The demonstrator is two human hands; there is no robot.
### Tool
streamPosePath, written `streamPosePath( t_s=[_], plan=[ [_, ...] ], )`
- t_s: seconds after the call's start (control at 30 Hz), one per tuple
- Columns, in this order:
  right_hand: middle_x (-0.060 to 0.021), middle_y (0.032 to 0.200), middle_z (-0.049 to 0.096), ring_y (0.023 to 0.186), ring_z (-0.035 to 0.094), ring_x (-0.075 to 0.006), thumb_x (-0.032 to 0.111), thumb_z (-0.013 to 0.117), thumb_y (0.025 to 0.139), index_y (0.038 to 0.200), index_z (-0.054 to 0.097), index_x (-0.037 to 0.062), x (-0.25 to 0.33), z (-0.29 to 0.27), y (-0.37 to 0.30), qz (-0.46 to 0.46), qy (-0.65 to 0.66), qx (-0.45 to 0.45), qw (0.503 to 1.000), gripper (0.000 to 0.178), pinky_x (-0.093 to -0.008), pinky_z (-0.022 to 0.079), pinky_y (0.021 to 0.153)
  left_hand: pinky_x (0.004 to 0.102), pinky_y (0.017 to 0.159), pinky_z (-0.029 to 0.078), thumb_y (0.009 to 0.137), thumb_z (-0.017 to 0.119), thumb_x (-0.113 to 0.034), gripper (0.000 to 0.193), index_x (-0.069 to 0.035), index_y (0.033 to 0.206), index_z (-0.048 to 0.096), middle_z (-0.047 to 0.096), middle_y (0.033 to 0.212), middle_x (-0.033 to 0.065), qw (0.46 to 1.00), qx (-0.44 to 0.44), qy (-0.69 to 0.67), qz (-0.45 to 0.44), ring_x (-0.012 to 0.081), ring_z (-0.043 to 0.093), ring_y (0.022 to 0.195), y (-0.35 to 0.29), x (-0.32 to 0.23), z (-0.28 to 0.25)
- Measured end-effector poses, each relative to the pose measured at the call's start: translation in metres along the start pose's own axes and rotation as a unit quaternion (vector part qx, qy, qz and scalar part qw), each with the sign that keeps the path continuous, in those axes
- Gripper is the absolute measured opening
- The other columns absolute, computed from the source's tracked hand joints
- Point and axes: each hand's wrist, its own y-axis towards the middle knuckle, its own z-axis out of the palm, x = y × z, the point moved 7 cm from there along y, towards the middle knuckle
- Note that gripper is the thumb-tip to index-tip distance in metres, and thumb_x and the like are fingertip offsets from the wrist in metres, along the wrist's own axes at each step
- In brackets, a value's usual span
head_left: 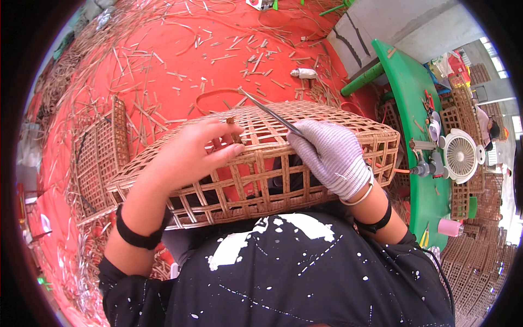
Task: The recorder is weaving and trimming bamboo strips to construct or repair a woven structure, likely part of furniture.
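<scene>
A large open-weave basket (261,158) of brown strips lies across my lap, its long lattice side towards me. My left hand (193,152), bare, is at the basket's upper edge. Its fingers and thumb close round a short brown strip (237,138) there; part of the grip is hidden. In a pale knitted glove, my right hand (329,155) grips a long dark metal tool with a tapered point (269,112). The tool slants up and left over the weave, its tip beyond my left fingertips. Its handle end is covered by the glove.
Cut strips (256,62) litter the red floor covering (163,52). Another woven panel (101,161) stands at left. On the right, a green table (425,196) bears a white fan (460,156), a power drill (427,166) and a pink cylinder (449,228). Stacked baskets (471,272) fill the lower right.
</scene>
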Motion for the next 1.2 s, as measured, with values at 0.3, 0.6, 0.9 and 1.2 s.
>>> streamPosePath(
  t_s=[0.3,0.6,0.9,1.2],
  plan=[
    [-0.0154,0.074,0.064,0.071,0.064,-0.0374,0.022,0.062,0.095,0.093,0.065,0.0074,0.002,0.002,0.004,0.000,-0.007,0.004,1.000,0.015,-0.0462,0.051,0.066,0.0358,0.066,0.055,0.081,0.076,-0.016,0.014,-0.004,0.087,0.073,0.069,0.074,0.0126,0.982,0.060,0.158,0.086,0.0265,0.069,0.069,0.012,-0.020,-0.010],
    [-0.0173,0.078,0.064,0.072,0.065,-0.0372,0.017,0.065,0.094,0.099,0.067,0.0038,-0.002,0.000,0.007,0.029,0.000,0.019,0.999,0.014,-0.0416,0.050,0.064,0.0341,0.060,0.056,0.081,0.073,-0.011,0.011,-0.002,0.080,0.066,0.066,0.070,0.0121,0.977,-0.015,0.160,0.137,0.0252,0.070,0.063,0.010,-0.017,-0.005],
    [-0.0147,0.079,0.067,0.075,0.067,-0.0358,0.027,0.061,0.095,0.097,0.067,0.0092,-0.010,0.004,-0.001,0.003,-0.008,-0.015,1.000,0.019,-0.0454,0.053,0.067,0.0289,0.062,0.057,0.080,0.071,-0.003,0.008,0.004,0.082,0.068,0.066,0.067,0.0129,0.998,0.041,0.028,0.029,0.0199,0.070,0.062,0.024,-0.013,-0.006],
    [-0.0135,0.081,0.068,0.076,0.068,-0.0347,0.028,0.059,0.096,0.097,0.065,0.0095,-0.011,0.004,-0.001,-0.013,-0.014,-0.003,1.000,0.020,-0.0459,0.054,0.068,0.0270,0.061,0.057,0.080,0.072,-0.001,0.009,0.005,0.086,0.069,0.066,0.070,0.0118,0.997,0.058,0.032,0.035,0.0168,0.071,0.065,0.025,-0.016,-0.006]
  ],
)
